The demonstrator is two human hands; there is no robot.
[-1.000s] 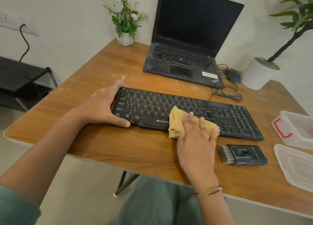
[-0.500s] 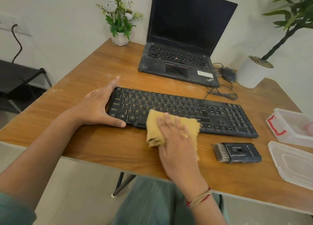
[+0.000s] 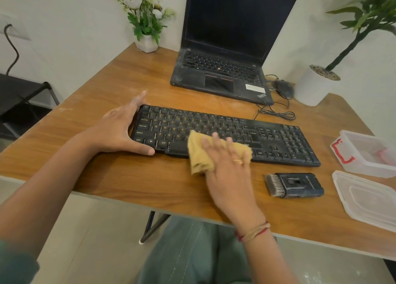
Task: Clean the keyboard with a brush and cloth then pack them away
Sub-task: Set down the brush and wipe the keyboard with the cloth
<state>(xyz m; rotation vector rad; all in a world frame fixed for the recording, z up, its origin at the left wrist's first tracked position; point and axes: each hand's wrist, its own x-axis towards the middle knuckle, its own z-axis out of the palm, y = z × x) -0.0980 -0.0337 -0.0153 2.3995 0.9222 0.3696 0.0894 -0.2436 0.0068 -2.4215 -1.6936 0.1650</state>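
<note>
A black keyboard point(image 3: 267, 138) lies across the middle of the wooden desk point(image 3: 107, 172). My left hand point(image 3: 120, 131) clasps its left end, thumb along the front edge and fingers along the side. My right hand point(image 3: 227, 168) lies flat on a yellow cloth point(image 3: 198, 155) and presses it onto the front middle of the keyboard, over the space bar. A small black brush point(image 3: 293, 184) with grey bristles lies on the desk to the right of my right hand, in front of the keyboard.
An open clear plastic box point(image 3: 368, 153) with a red latch stands at the right edge, its lid point(image 3: 368, 200) beside it. Behind the keyboard sit an open laptop point(image 3: 227, 48), a mouse point(image 3: 284, 88) with cable, a flower pot point(image 3: 146, 42) and a white plant pot point(image 3: 315, 86).
My right hand has slid the cloth leftward along the front of the keyboard. My left hand has kept its hold on the left end.
</note>
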